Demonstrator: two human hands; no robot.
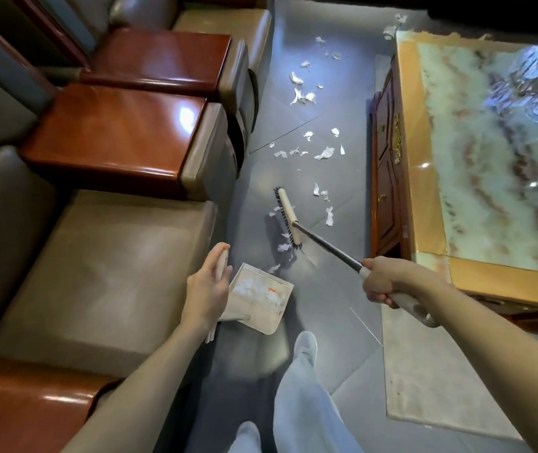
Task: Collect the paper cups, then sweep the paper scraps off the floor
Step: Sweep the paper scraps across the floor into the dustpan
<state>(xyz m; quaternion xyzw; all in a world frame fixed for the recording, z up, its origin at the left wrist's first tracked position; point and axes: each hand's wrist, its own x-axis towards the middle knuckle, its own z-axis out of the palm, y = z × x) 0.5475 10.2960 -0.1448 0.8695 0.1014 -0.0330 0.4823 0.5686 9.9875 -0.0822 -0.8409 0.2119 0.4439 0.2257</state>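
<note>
With the right hand (380, 280) wrapped round the broom (289, 217) and the left hand (207, 289) curled round the dustpan (261, 297) handle, scraps (325, 153) lie at the bristles and farther off, so a hard stroke could flick them left under the sofa (97, 273).

Along the left runs a row of grey-brown leather seats (97, 273), split up by glossy red-brown wooden armrests (114, 138) catching the light. Over on the right, there's a marble-topped counter (406, 178) with a tan border and a carved dark-wood side, clear glassware (529, 89) clustered at its far end. A pale rug (424, 380) pokes out from under its near corner.
</note>
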